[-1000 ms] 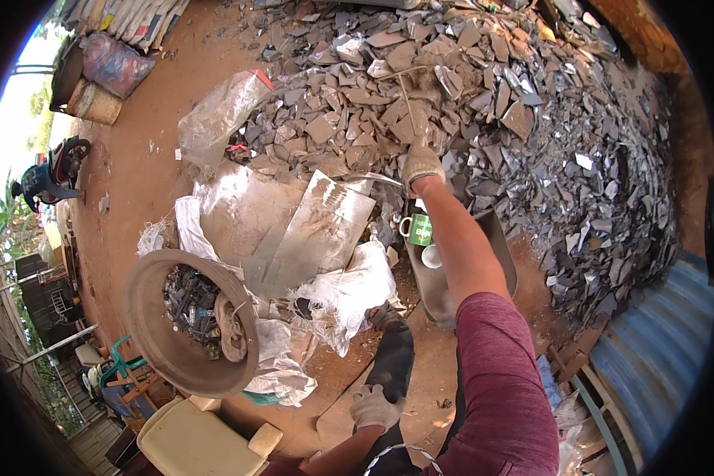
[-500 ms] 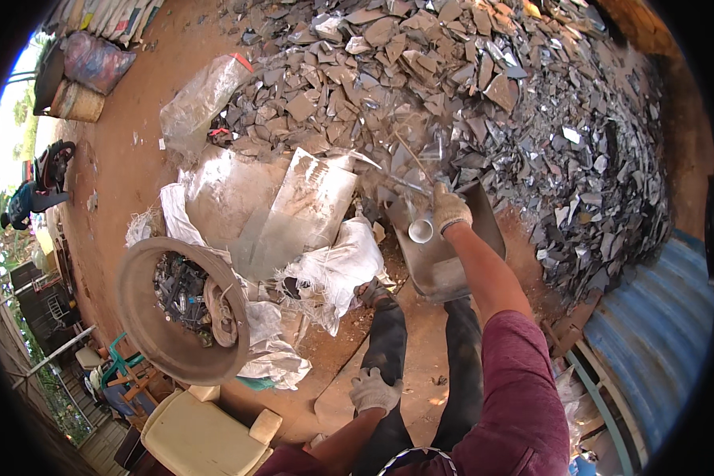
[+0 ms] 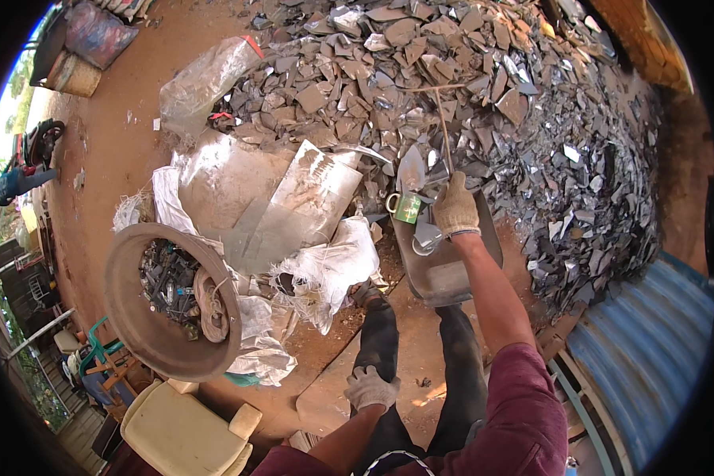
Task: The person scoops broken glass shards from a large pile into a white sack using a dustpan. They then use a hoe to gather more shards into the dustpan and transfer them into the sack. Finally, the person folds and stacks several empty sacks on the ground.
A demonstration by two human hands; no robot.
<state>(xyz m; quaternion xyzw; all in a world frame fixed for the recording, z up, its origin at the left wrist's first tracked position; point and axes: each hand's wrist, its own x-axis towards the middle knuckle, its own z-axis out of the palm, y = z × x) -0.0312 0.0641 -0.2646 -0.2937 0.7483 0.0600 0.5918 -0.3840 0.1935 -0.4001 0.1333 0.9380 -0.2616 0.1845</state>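
My right hand (image 3: pixel 457 208), in a knitted work glove, is closed around the thin handle of a T-shaped hand rake (image 3: pixel 444 127). The rake's crossbar lies over the pile of broken shards. Below that hand is a dark, deep scoop-like pan (image 3: pixel 444 282). A green mug (image 3: pixel 407 208) with a white handle sits at the pan's far left edge. Beside the mug is a pale, cup-like piece (image 3: pixel 426 238), partly hidden by the hand. My gloved left hand (image 3: pixel 371 390) rests on my left knee, its fingers laid over the trouser leg.
A big heap of grey and brown shards (image 3: pixel 516 151) spreads ahead and right. White sacks (image 3: pixel 333 270) and flat sheets (image 3: pixel 309 194) lie left of the pan. Further left stands a round tub (image 3: pixel 119 305) holding scraps, with a cream seat (image 3: pixel 182 432) below it. Blue corrugated metal (image 3: pixel 642 325) borders the right.
The rake has swung to point further away, and my right hand has turned with it. The green mug now shows in the pan, and the pale piece sits differently. My left hand stays on the knee.
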